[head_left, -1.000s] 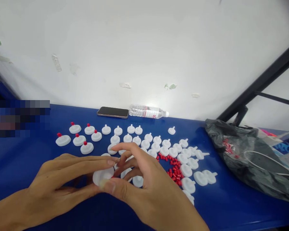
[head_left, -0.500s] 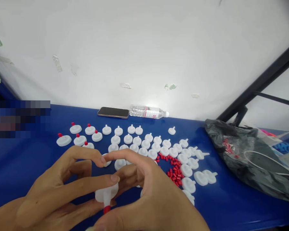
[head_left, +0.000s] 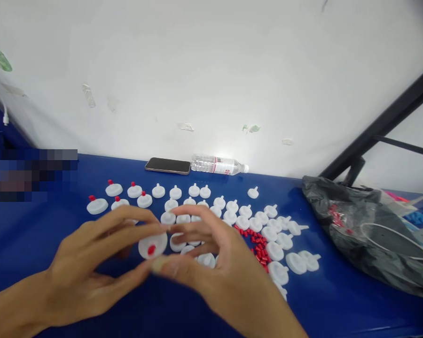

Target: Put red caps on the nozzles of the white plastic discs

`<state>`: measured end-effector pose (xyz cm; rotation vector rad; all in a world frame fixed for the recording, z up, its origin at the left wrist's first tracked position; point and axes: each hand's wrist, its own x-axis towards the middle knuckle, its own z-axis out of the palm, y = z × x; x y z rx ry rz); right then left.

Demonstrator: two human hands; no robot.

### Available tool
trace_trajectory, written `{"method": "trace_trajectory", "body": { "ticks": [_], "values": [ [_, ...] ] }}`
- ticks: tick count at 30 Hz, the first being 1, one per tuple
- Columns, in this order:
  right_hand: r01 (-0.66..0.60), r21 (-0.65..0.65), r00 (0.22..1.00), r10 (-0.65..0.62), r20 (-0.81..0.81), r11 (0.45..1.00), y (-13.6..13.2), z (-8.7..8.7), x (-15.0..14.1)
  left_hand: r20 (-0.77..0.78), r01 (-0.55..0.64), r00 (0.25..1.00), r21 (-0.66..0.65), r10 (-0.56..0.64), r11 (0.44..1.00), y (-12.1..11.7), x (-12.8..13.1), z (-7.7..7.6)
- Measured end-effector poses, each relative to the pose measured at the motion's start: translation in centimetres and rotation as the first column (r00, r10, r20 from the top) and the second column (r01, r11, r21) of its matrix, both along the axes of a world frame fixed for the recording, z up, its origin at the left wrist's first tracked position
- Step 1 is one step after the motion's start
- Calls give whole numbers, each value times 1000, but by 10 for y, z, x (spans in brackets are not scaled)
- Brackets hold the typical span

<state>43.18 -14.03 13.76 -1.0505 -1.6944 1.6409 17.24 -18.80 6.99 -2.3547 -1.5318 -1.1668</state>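
Note:
A round white plastic spout cap (head_left: 144, 247) with a red tip (head_left: 151, 249) is held between my two hands, its tip facing me. My left hand (head_left: 88, 263) pinches it from the left, fingers along the top and thumb beneath. From the right, my right hand (head_left: 229, 272) curls round it, fingertips at its upper right edge and a slightly blurred thumb at its lower edge. Just beyond my hands, many similar white spout caps (head_left: 243, 222) lie on the blue table, their spouts bare. A pile of small red tips (head_left: 260, 244) lies among them, partly behind my right hand.
Several white caps with red tips (head_left: 97, 206) stand at the left. A phone (head_left: 167, 165) and a clear bottle (head_left: 216, 165) lie along the wall. At the right sits a dark plastic bag (head_left: 359, 244), beside a black metal frame (head_left: 377, 112).
The held cap has risen and tilted, so its red tip now points towards me instead of down. My right thumb has moved up to its lower edge.

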Motion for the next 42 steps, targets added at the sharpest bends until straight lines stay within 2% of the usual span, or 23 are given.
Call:
{"method": "trace_trajectory", "body": {
  "ticks": [3, 6, 10, 13, 17, 21, 26, 29, 31, 34, 36, 39, 42],
  "values": [
    [217, 160, 965, -236, 114, 963, 7, 1, 18, 47, -56, 997, 15, 55, 998, 17, -3, 11],
    [298, 372, 911, -379, 166, 879, 16, -1, 41, -32, -183, 983, -47, 182, 982, 32, -10, 15],
    [379, 493, 843, -512, 166, 783, 22, -1, 61, -108, -280, 957, -118, 268, 953, 45, -22, 5],
    [398, 514, 822, -544, 168, 760, 21, 2, 65, -152, -286, 953, -182, 260, 941, 51, -30, -7],
    [384, 530, 821, -542, 179, 756, 22, 2, 64, -200, -306, 943, -217, 265, 927, 59, -36, -19],
    [393, 523, 814, -550, 184, 756, 26, 0, 65, -256, -333, 926, -213, 276, 918, 63, -42, -22],
    [364, 520, 834, -519, 188, 773, 30, -1, 70, -304, -374, 898, -145, 319, 916, 54, -36, -11],
    [367, 540, 829, -530, 179, 757, 31, -2, 75, -331, -395, 880, -108, 341, 912, 49, -31, -4],
    [362, 557, 825, -536, 182, 747, 31, -2, 80, -341, -398, 874, -92, 346, 913, 53, -30, 1],
    [332, 583, 803, -547, 238, 742, 33, 0, 88, -350, -402, 870, -91, 348, 911, 73, -34, 12],
    [283, 574, 773, -537, 338, 769, 34, 1, 94, -363, -408, 865, -102, 348, 907, 93, -36, 22],
    [183, 501, 692, -472, 546, 846, 36, 1, 103, -383, -418, 862, -168, 331, 893, 118, -35, 33],
    [102, 421, 572, -399, 717, 901, 37, -1, 108, -376, -445, 861, -227, 343, 867, 128, -27, 30]
  ]
}}
